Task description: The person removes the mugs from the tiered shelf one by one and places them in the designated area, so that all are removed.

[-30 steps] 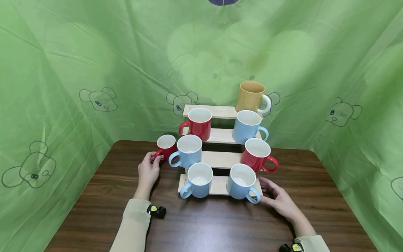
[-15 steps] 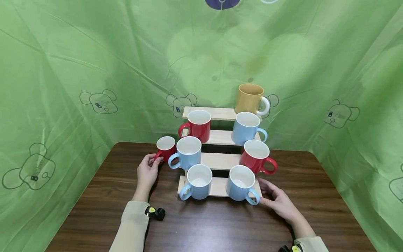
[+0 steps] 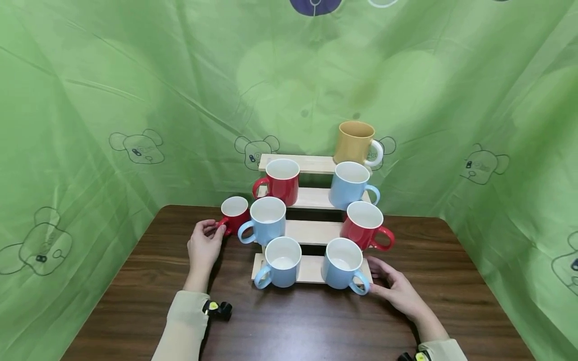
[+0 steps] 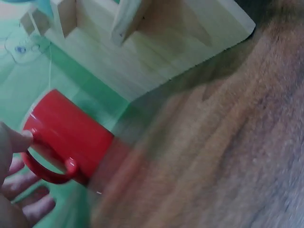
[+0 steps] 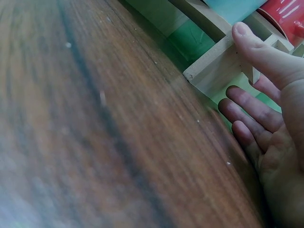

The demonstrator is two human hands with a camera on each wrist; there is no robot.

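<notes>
A small red mug [image 3: 237,216] stands on the table left of a wooden stepped rack [image 3: 311,231]. My left hand [image 3: 204,246] is at its handle. In the left wrist view the thumb touches the top of the handle [image 4: 50,176], while the other fingers are loosely spread and apart from it. At the rack's lower right end, my right hand [image 3: 399,291] holds the board's corner. Its thumb lies on the front edge and a forefinger is behind, partly hidden; the right wrist view shows the remaining fingers [image 5: 251,111] hanging loose.
The rack bears a yellow mug [image 3: 354,143] on top, a larger red mug [image 3: 283,183] and a blue mug [image 3: 346,188], then blue [image 3: 269,220] and red [image 3: 362,225] mugs, then two blue mugs [image 3: 283,263]. Green cloth [image 3: 135,90] hangs behind the brown table [image 3: 280,326].
My left hand has loosened from the small red mug's handle, its fingers coming apart and shifting slightly left. The right hand stays at the rack. The head view has shifted slightly.
</notes>
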